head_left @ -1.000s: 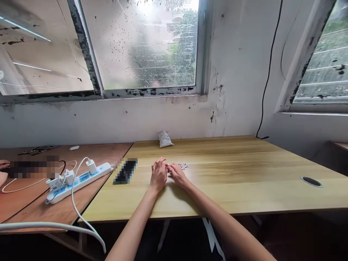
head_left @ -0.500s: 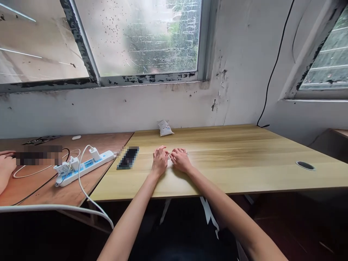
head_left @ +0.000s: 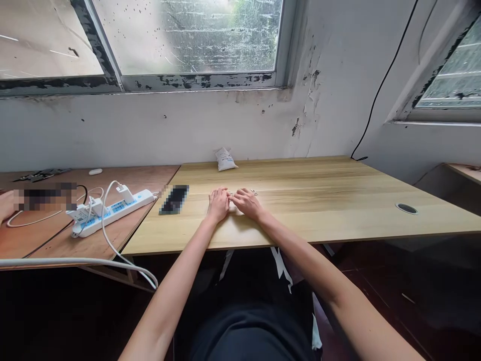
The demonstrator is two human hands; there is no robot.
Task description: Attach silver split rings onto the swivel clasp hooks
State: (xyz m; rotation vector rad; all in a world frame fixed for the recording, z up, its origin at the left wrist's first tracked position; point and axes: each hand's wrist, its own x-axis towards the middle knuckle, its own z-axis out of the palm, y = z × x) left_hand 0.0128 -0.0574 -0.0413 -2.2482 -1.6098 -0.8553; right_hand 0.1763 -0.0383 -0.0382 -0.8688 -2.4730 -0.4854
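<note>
My left hand rests on the light wooden table, fingers bent and closed, its thumb side turned to the other hand. Almost touching it, my right hand lies with curled fingers pointing left. Between the fingertips shows a small pale, shiny link-like piece, mostly covered by the fingers. A similar small shiny piece lies just beyond the right knuckles; whether the two are joined, I cannot tell.
A blurred dark phone lies left of my hands. Behind stands a small white packet. On the reddish table at left are a power strip with plugs and cables, and another person's hand. A round grommet sits at right.
The camera has tilted down, so the whole scene sits higher in view. Both hands stay at the same spot on the table, with the right fingertips slightly closer to the left hand.
</note>
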